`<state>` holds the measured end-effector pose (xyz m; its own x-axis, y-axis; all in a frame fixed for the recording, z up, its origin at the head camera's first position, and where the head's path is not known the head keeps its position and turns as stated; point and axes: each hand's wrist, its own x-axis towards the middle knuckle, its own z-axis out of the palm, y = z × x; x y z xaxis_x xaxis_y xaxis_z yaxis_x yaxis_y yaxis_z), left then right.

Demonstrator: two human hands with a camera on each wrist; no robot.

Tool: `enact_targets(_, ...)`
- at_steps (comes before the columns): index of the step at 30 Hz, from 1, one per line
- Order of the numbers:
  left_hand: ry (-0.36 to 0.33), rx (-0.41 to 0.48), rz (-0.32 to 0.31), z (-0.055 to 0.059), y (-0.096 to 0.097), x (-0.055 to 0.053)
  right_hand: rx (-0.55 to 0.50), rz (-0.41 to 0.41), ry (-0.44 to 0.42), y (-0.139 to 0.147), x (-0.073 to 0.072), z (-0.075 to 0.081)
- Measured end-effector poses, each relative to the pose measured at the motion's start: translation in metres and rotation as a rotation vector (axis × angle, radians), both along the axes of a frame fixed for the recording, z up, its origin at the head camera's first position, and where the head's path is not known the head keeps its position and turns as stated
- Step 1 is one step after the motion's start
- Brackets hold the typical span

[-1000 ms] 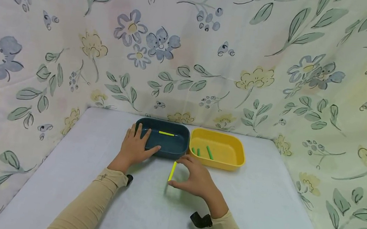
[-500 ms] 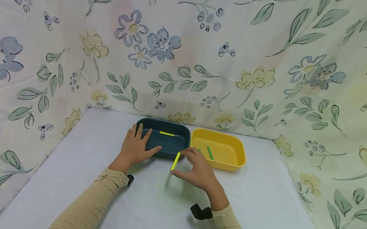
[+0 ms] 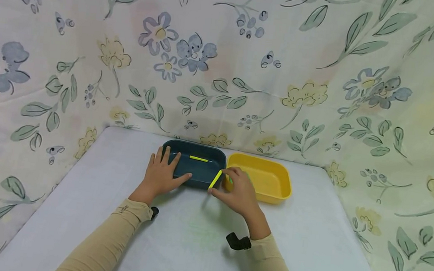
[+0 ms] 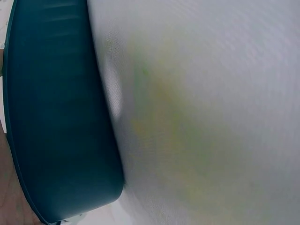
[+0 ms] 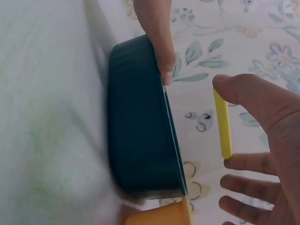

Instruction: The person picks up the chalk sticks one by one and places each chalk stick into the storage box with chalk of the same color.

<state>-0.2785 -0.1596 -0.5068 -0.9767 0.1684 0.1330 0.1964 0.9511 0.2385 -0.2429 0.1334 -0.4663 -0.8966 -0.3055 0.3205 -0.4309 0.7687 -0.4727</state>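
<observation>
My right hand [image 3: 241,194] pinches a yellow chalk stick [image 3: 215,180] by its ends, thumb at one end and index finger at the other. It holds the chalk over the front right rim of the dark blue tray [image 3: 191,171]. In the right wrist view the same chalk stick [image 5: 223,124] is seen above the tray's rim, with the other fingers apart. My left hand [image 3: 160,177] lies with spread fingers over the tray's left end, thumb along the front rim. Inside that tray is another yellow chalk stick [image 3: 198,158].
A yellow tray [image 3: 272,179] stands against the blue one's right side. My right hand mostly hides its green chalk pieces. White cloth [image 3: 189,247] with faint green and yellow smudges covers the table, and a floral curtain [image 3: 224,65] hangs behind.
My right hand has carried the yellow chalk stick forward and slightly right, from in front of the trays to the blue tray's rim. The left hand has stayed in place.
</observation>
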Motion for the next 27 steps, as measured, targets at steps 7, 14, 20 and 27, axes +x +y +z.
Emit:
enact_targets(7, 0.013, 0.005, -0.003, 0.003, 0.000, 0.001, 0.045, -0.113, -0.036, -0.004, -0.011, -0.001)
enact_targets(14, 0.026, 0.013, -0.008, 0.001, 0.000, 0.002, 0.064, -0.185, -0.068, -0.008, -0.017, -0.004)
enact_targets(20, 0.028, 0.017, -0.005, 0.001, 0.001, 0.002, 0.090, -0.203, -0.066, -0.010, -0.022, -0.009)
enact_targets(27, 0.032, 0.024, -0.004, -0.002, 0.001, 0.001, 0.100, -0.208, -0.079, -0.012, -0.024, -0.012)
